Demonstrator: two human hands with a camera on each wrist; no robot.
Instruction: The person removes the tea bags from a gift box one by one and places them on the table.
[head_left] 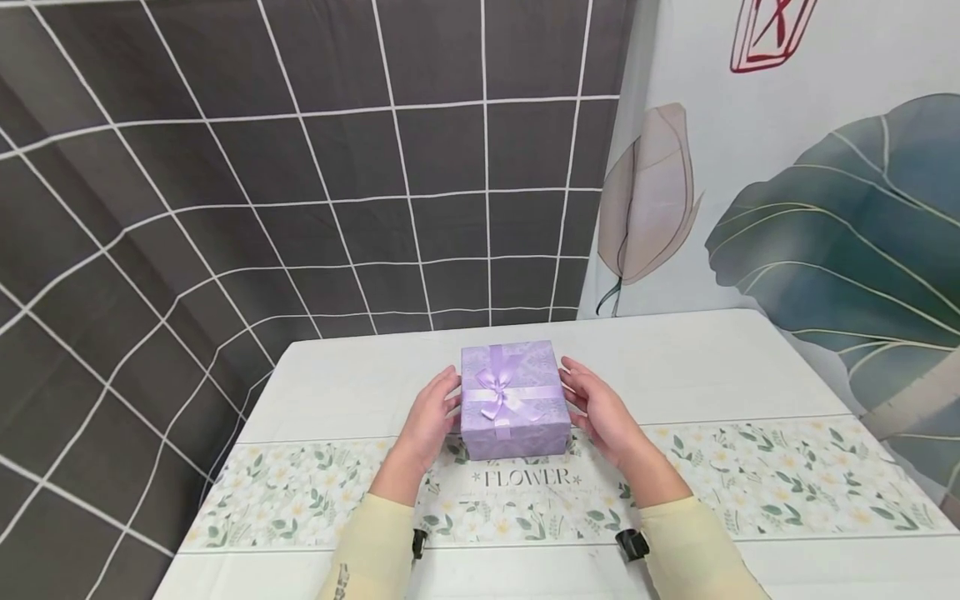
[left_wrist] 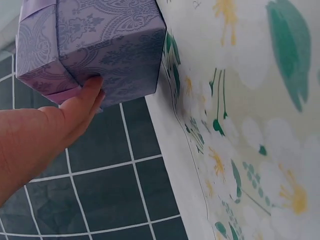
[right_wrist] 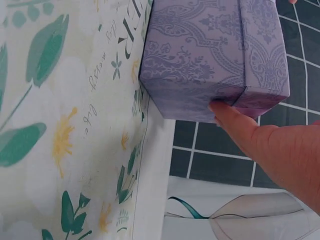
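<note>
While the table [head_left: 360,383] bears the purple box [head_left: 525,417] mid-surface, left hand [head_left: 432,408] at its nine o'clock and right hand [head_left: 600,408] at three touch it, fingers relaxed, ungripping; uneven pressure could skew it; a stray finger could snag the bow [head_left: 499,391].

1. The left side of the square, lidded purple patterned box [head_left: 543,418] is blocked by the left hand [head_left: 431,410], set against its wall.
2. The right side is blocked likewise by the right hand [head_left: 602,407].
3. The lid can be reached from above, though its middle is obstructed by a raised lilac satin bow [head_left: 497,392].
4. The front wall can be approached between the pale yellow sleeves [head_left: 371,546]; that lane is narrowed by a small black piece [head_left: 632,544] at each wrist.
5. Behind the box, a passable strip of flower-banded white tablecloth [head_left: 360,383] is bounded by a dark grey, white-gridded curtain [head_left: 442,150].
6. Wide room is left outside both forearms.
</note>
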